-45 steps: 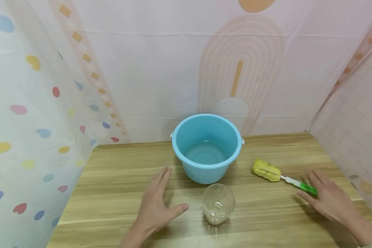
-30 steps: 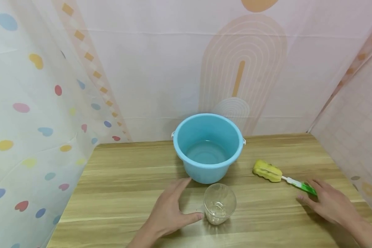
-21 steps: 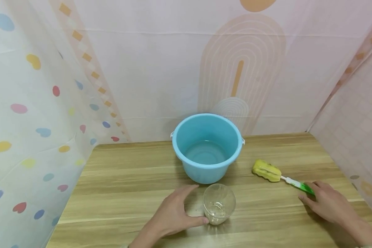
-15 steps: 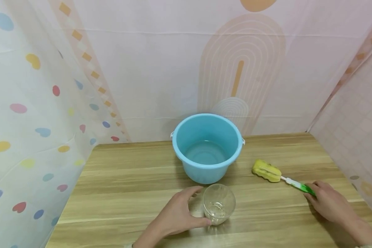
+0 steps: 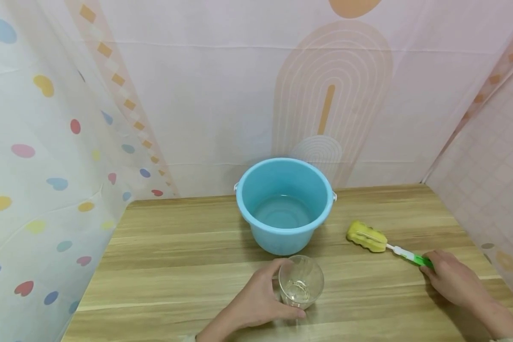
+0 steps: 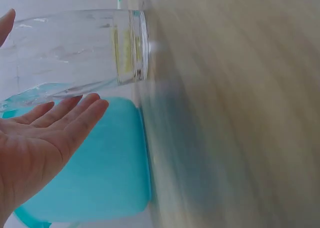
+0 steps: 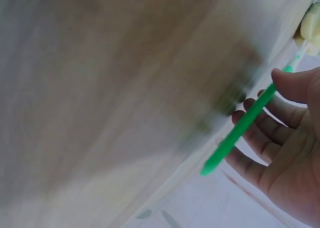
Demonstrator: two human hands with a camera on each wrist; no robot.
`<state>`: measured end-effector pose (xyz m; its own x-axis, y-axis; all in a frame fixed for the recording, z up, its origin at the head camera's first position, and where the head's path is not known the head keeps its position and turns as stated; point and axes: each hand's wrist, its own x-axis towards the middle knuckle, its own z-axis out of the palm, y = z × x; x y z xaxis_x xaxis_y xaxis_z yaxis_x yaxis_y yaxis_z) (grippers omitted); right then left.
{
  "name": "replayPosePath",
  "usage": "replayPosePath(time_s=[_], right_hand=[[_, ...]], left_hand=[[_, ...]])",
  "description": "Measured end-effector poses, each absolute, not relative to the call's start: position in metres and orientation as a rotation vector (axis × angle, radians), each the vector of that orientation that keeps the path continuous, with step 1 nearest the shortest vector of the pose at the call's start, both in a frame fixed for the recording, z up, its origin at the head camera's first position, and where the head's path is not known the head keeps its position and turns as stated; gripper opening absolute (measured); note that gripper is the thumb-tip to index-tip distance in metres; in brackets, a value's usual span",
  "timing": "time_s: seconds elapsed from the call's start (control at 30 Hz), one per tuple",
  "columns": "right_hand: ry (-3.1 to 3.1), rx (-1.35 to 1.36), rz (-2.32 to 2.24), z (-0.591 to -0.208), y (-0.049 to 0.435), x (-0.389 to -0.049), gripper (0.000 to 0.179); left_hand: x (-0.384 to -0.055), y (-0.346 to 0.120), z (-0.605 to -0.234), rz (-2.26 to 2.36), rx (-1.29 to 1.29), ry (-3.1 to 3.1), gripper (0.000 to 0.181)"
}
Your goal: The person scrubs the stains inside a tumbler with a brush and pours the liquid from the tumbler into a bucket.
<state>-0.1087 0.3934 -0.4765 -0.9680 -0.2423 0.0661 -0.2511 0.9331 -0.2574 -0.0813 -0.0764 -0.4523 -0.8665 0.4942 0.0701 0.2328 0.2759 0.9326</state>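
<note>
A clear drinking glass [image 5: 308,280] stands upright on the table. My left hand [image 5: 258,297] is spread round its left side, thumb toward the front and fingers toward the back. In the left wrist view the fingers [image 6: 82,119] lie nearly straight alongside the glass [image 6: 65,52]; firm contact cannot be made out. At the right, a cup brush with a yellow sponge head [image 5: 366,236] lies on the table. My right hand [image 5: 455,280] pinches its green handle [image 7: 240,129] between thumb and fingertips.
Behind the glass stands a light blue bucket [image 5: 282,240] with shallow water [image 5: 282,211] in it. The wood-grain table [image 5: 162,266] meets a patterned curtain [image 5: 213,118] at the back, with more curtain on both sides.
My left hand has moved right, from beside the glass to round it. The right hand's fingers have closed on the brush handle. The glass, brush and bucket have stayed in place.
</note>
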Motion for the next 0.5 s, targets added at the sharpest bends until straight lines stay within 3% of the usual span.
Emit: replayPosePath(time_s=[0.2,0.4,0.5], right_hand=[[-3.142,0.269,0.541,-0.468,0.392,-0.108,0.014],[-3.16,0.219,0.565,-0.464,0.389,-0.108,0.027],[-3.175,0.196,0.558,-0.464,0.389,-0.108,0.02]], left_hand=[[-0.079,-0.074,-0.454,1.578,0.624,2.342,0.093],[-0.08,-0.075,-0.454,1.532,0.631,2.353,0.094],[-0.08,-0.075,-0.452,1.515,0.629,2.348,0.093]])
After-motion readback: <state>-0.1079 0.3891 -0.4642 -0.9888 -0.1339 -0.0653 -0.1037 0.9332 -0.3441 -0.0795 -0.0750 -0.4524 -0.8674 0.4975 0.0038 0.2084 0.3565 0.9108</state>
